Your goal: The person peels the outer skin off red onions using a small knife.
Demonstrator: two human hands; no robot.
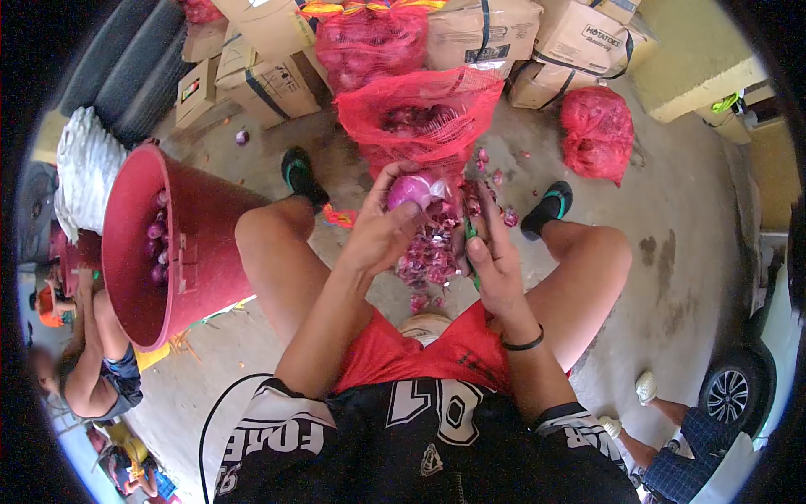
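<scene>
In my left hand (379, 228) is a purple-red onion (406, 192), gripped between thumb and fingers, with a pale loose flap of skin on its right side. My right hand (497, 256) is closed around a small knife with a green handle (472, 229), close to the onion; its blade is hard to make out. Below both hands, between my knees, lies a heap of red onion skins (430, 256). Just beyond the hands stands an open red mesh sack (478, 105) with onions inside.
To my left stands a big red tub (210, 223) with several onions. Full mesh sacks (369, 50) and cardboard boxes (483, 29) line the back, another red sack (597, 130) at right. A stray onion (242, 137) lies on the floor. Other people sit at left and lower right, near a car (747, 382).
</scene>
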